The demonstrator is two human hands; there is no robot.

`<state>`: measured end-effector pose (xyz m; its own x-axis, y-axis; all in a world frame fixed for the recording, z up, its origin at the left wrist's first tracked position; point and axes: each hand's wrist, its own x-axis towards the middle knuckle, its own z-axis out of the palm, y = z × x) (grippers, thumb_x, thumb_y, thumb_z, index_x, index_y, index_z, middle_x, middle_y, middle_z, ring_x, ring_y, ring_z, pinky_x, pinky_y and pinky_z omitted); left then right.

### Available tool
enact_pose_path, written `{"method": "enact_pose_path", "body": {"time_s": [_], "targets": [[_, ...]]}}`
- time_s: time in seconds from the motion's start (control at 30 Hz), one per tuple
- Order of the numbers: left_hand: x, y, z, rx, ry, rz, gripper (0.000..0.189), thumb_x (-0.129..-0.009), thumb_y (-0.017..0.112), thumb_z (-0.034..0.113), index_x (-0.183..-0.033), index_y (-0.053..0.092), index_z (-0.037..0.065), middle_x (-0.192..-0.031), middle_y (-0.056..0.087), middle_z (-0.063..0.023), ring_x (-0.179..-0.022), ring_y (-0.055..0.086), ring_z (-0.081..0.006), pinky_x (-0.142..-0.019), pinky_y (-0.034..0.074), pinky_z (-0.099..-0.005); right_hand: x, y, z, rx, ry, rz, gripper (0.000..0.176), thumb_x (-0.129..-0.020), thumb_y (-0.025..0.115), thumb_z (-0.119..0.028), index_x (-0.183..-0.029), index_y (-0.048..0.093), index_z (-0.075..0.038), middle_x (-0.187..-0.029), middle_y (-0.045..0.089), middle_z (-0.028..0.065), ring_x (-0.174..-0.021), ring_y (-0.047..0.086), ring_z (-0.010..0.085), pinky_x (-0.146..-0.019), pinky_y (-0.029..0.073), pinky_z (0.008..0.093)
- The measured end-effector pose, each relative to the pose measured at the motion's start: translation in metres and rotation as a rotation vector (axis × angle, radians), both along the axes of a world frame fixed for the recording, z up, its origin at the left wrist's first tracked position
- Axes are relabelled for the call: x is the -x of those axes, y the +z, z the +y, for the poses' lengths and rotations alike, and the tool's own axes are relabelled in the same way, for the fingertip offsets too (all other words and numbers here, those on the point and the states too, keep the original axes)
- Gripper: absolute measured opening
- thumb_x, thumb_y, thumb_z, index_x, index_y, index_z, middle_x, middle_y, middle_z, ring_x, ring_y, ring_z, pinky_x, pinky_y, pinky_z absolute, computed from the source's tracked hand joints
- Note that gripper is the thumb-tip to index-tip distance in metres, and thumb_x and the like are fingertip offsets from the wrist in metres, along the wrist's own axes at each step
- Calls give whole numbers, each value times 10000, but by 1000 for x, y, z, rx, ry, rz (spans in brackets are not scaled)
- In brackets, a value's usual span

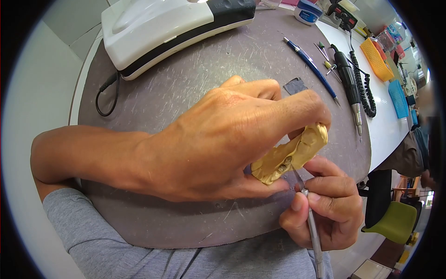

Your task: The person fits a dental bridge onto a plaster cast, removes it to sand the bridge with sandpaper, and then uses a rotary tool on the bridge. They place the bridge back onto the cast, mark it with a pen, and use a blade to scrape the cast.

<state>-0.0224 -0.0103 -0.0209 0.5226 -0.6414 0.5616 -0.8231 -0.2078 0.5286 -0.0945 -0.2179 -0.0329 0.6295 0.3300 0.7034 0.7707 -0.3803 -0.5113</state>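
Note:
My left hand [218, 135] reaches in from the left and is closed around a yellow plaster dental cast [304, 146], with fingers over its far end and the thumb under the near end. A dark greyish patch shows on the cast's lower edge. My right hand [332, 204], at the lower right, pinches a scalpel [315, 237] by its silvery handle. The narrow blade points up, its tip right at the cast's edge beside the dark patch. Part of the cast is hidden behind my left fingers.
A white and black device [172, 37] stands at the back left of the grey mat [139, 97]. To the right lie a blue pen-like tool [309, 65], small burs [327, 65] and a corded handpiece [348, 81]. Yellow [376, 59] and blue baskets [398, 99] sit farther right.

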Motion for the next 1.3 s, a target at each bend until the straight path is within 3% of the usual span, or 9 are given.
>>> {"method": "enact_pose_path", "body": {"time_s": [0.47,1.3], "targets": [[2,2,-1,-14,13,-7,604,-614,817,93,-1169,581,59,-1103,660,-73,-882,640,-227,-787,485,-344,1,0,4,-11,-18,-15,178,-809,686,6,-877,521,9,-703,599,129,-630,613,145,-900,555,489],[0,3,0,-2,-10,-18,573,-630,804,78,-1157,584,33,-1102,653,-93,-885,638,-244,-761,502,-340,-2,1,1,-14,34,-7,180,-816,694,6,-877,525,11,-701,599,132,-651,624,163,-886,558,494]]}}
